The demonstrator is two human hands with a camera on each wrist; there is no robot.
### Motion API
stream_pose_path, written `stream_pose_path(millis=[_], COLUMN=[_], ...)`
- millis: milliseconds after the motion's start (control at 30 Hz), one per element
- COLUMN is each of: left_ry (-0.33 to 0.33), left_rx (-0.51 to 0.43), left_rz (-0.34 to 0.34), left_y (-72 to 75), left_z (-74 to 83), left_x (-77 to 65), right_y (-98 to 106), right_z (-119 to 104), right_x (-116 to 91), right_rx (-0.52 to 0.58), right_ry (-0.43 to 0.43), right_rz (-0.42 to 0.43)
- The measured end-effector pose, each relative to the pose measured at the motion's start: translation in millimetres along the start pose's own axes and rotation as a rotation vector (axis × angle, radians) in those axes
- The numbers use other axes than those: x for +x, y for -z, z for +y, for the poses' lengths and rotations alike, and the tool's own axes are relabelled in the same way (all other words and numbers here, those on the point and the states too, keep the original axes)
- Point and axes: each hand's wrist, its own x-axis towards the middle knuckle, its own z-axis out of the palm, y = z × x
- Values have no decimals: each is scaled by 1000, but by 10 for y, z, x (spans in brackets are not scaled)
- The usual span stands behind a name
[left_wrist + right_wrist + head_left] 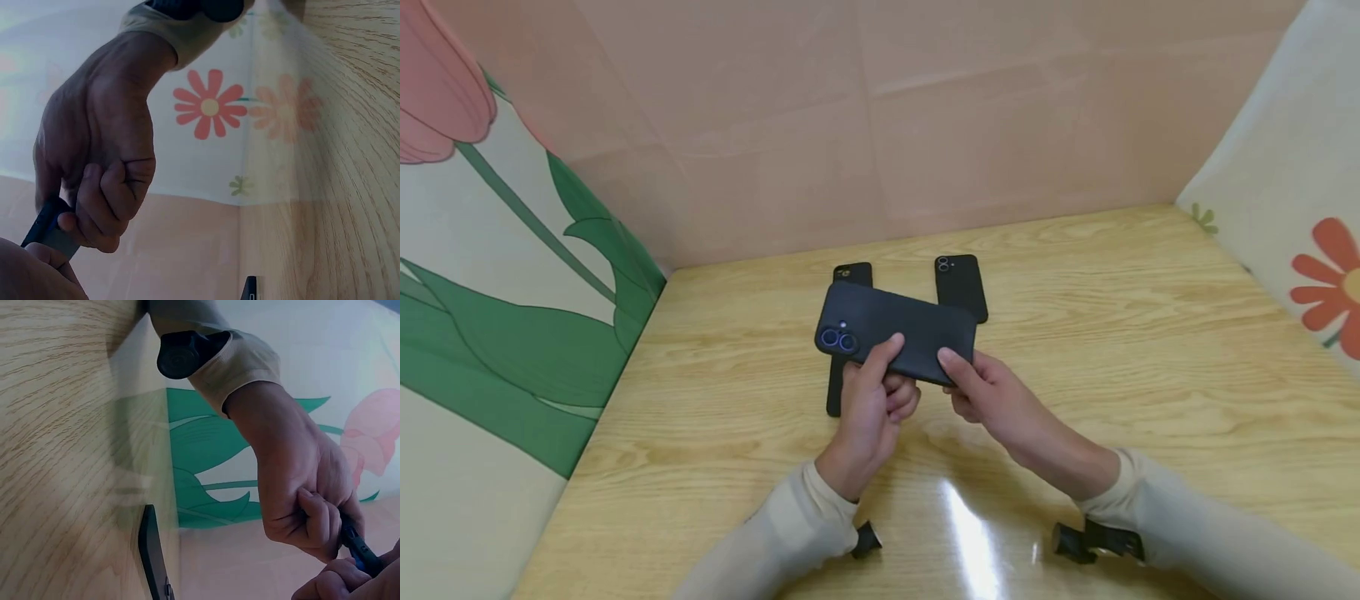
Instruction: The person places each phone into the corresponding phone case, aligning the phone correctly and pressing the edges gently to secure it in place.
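**Phone (913,321) held up, not yet set down**

The phone is off the table (1150,375), tilted, its dark back toward the head camera and its lenses (829,337) at the left end. Lifting is done, and both ends of the job look to be in reach of the fingers; I judge the handling to be partway, with setting down and letting go not yet done. Whether anything is being fitted or taken off, the pictures do not settle.

Two others lie on the table, lens side up, apparently untouched. The left phone (860,277) shows past the far and near edges of the phone's left end, which hides its middle; the right phone (961,283) lies beyond the phone's right end.

The left hand (872,404) pinches the phone's near edge towards the lens end, thumb flat on the back, the other fingers folded in. The right hand (992,387) pinches the near corner at the phone's right end, thumb on top, fingers curled below. Neither is released; how hard they press, I cannot tell.
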Motion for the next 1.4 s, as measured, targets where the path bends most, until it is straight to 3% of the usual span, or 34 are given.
stream_pose_path(millis=[300,500,667,867,1067,1267,1400], left_ry=[-18,-45,-42,-9,22,82,71], left_rx=[-61,-63,-67,-70,-77,11,15], left_rz=[48,81,100,94,53,11,-13], left_y=[-54,-72,-65,-43,-36,-58,-56], left_z=[-19,-26,-37,-28,-7,-29,-29], left_x=[-48,-84,-85,-67,-49,-35,-29], right_y=[32,29,16,3,12,3,9], right_z=[-35,-41,-36,-26,4,40,15], right_x=[1,4,8,5,9,-2,0], right_rx=[22,-88,-130,-85,38,131,125], right_ry=[-66,-66,-56,-25,40,81,57], right_rz=[60,91,61,41,54,29,40])
